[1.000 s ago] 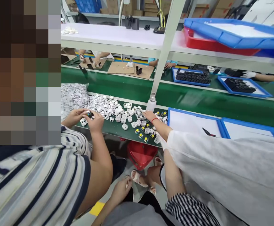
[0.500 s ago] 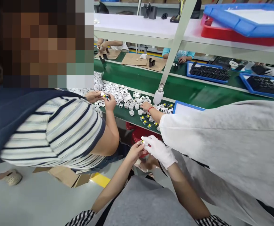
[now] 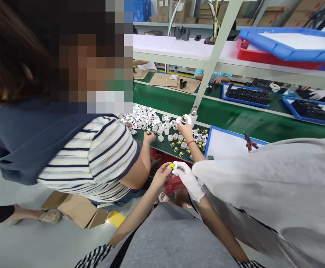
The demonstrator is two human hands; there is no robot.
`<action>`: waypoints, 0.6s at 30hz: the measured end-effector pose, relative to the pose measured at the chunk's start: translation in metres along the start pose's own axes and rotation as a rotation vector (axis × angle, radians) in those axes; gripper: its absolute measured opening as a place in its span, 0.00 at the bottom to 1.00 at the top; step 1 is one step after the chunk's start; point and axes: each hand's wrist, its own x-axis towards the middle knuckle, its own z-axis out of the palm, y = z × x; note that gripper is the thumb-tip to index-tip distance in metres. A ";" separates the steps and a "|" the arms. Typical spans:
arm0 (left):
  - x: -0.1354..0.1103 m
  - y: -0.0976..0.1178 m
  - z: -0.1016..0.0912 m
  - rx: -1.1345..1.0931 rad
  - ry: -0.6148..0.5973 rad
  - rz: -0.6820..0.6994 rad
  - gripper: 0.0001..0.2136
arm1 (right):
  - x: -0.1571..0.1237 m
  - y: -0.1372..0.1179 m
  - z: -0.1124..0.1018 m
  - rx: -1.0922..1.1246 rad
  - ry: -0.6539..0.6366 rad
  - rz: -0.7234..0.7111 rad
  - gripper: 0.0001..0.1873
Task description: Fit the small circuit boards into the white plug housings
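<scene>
My bare left hand (image 3: 162,175) pinches a small circuit board with a yellow component (image 3: 172,166) in front of my body, off the bench's edge. Beside it, my right hand (image 3: 189,182), in a white glove, has its fingertips closed at the part's right side. Whether those fingers also hold a white piece is hard to see against the glove. Beyond my hands, several similar yellow-topped circuit boards (image 3: 181,153) lie on the green bench (image 3: 165,146). White plastic housings (image 3: 160,138) are spread behind them, with a heap of small white parts (image 3: 144,117) to the left.
A co-worker in a striped top (image 3: 95,149) is close on my left; another in a grey shirt (image 3: 263,186) is close on my right. Red-handled pliers (image 3: 250,143) rest on a blue-rimmed tray (image 3: 211,137). A slanted metal post (image 3: 217,48) rises from the bench. Red stools (image 3: 176,184) stand below.
The yellow component shows more clearly between my hands. The right co-worker's hand has lifted a white housing off the bench; the left co-worker's hands have lowered to it. My view has shifted.
</scene>
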 end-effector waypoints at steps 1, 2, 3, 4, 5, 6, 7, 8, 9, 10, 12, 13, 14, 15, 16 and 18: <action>0.001 0.001 0.001 -0.010 0.009 -0.001 0.29 | 0.000 0.002 0.002 -0.026 0.012 -0.027 0.20; 0.003 0.001 0.001 -0.018 0.021 -0.007 0.28 | 0.001 0.002 0.003 -0.088 0.015 -0.066 0.22; 0.004 0.002 0.002 -0.023 0.030 -0.019 0.28 | 0.005 -0.001 0.001 -0.164 0.015 -0.107 0.23; 0.005 0.002 0.002 -0.026 0.031 -0.034 0.28 | 0.012 -0.006 -0.003 -0.234 0.014 -0.144 0.23; 0.007 0.003 0.003 -0.027 0.022 -0.051 0.28 | 0.023 -0.014 -0.010 -0.285 0.017 -0.169 0.22; 0.008 0.004 0.003 -0.027 0.005 -0.065 0.28 | 0.037 -0.025 -0.020 -0.310 0.030 -0.178 0.20; 0.009 0.005 0.003 -0.028 -0.016 -0.076 0.27 | 0.054 -0.037 -0.033 -0.312 0.053 -0.175 0.18; 0.011 0.007 0.003 -0.030 -0.034 -0.084 0.27 | 0.072 -0.049 -0.048 -0.325 0.080 -0.179 0.18; 0.012 0.008 0.002 -0.033 -0.049 -0.091 0.26 | 0.090 -0.062 -0.064 -0.338 0.112 -0.185 0.17; 0.014 0.009 0.001 -0.033 -0.059 -0.102 0.26 | 0.107 -0.072 -0.080 -0.352 0.147 -0.192 0.17; 0.016 0.008 -0.001 -0.034 -0.077 -0.131 0.25 | 0.131 -0.086 -0.108 -0.450 0.279 -0.246 0.17; 0.017 0.006 -0.002 -0.038 -0.089 -0.145 0.24 | 0.137 -0.089 -0.118 -0.485 0.318 -0.255 0.17; 0.017 0.004 -0.003 -0.043 -0.104 -0.155 0.22 | 0.139 -0.089 -0.126 -0.510 0.337 -0.248 0.17; 0.017 0.002 -0.003 -0.046 -0.115 -0.165 0.19 | 0.139 -0.088 -0.131 -0.521 0.332 -0.225 0.16; 0.018 0.001 -0.003 -0.035 -0.121 -0.181 0.16 | 0.138 -0.084 -0.135 -0.523 0.308 -0.191 0.16; 0.023 0.007 -0.002 0.105 -0.095 -0.183 0.08 | 0.133 -0.076 -0.138 -0.521 0.267 -0.120 0.14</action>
